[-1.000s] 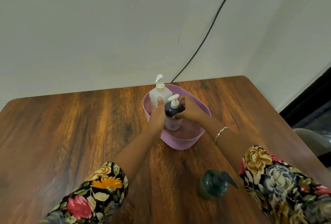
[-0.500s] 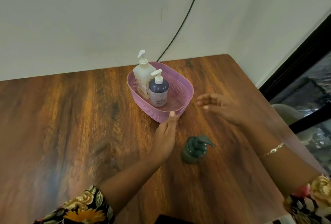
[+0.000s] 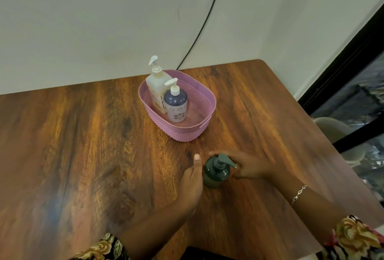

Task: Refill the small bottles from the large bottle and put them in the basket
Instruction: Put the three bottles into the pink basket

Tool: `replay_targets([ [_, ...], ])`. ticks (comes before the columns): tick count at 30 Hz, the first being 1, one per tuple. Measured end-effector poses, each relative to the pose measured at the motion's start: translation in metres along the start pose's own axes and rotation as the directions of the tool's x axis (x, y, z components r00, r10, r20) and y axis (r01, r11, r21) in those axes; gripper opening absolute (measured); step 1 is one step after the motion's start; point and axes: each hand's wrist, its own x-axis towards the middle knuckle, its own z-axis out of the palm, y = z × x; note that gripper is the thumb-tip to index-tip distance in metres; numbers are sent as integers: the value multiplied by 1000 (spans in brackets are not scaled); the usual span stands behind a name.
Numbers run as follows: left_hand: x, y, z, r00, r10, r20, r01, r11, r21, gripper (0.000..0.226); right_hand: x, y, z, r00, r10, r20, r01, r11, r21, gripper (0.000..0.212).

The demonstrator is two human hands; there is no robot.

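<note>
Ok so, closest to me at the near edge of the surface (image 3: 72, 155) there's some dark thing (image 3: 199, 254) poking into view, can't make out what it is. Two floral sleeves come in from that side, the left sleeve (image 3: 104, 248) and the right sleeve (image 3: 353, 237), and there's a thin bracelet (image 3: 298, 194) on the right wrist.

A bit further in, right of the middle of the surface, the green pump bottle (image 3: 216, 174) stands upright on the wood with both hands on it, one each side. The left hand (image 3: 192, 179) sits against the bottle's left side with one digit sticking straight up next to it. The rest of its fingers are hidden, so I honestly can't tell if it's gripping or just resting there. The right hand (image 3: 251, 166) is a bit blurry, but its fingers curl round the far side of the bottle and the thumb is on the near side, so that one has hold of it. The pump spout points right, over the right hand.

Further back, near the far edge and towards the far right corner, is the pink basket (image 3: 182, 133), well apart from the green bottle. Inside it, crowded into the left end, are two upright bottles touching each other: a tall cream pump bottle (image 3: 156, 89) at the back and a shorter dark purple pump bottle (image 3: 175, 103) in front of it.

Behind all that there's a plain wall (image 3: 83, 20) with a black cable (image 3: 204, 22) running down it to the far edge. Off past the right edge there's a dark window frame (image 3: 353, 51).
</note>
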Motion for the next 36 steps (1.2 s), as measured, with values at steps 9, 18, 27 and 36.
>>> replay_targets([
  [9, -2, 3, 4, 999, -7, -47, 7, 1000, -15, 56, 8, 0, -2, 998, -57, 38, 57, 998, -10, 69],
  [18, -2, 12, 7, 994, 64, -90, -65, 998, -16, 62, -4, -4, -4, 993, -103, -56, 107, 992, 69, 66],
  [27, 4, 83, -6, 927, 303, -220, -343, 923, -174, 65, -9, -58, -51, 929, -228, -291, 235, 972, -10, 70],
  [36, 58, 161, -25, 873, 367, -322, -411, 908, -78, 59, 46, -99, -93, 790, -214, -575, 241, 970, -30, 68],
])
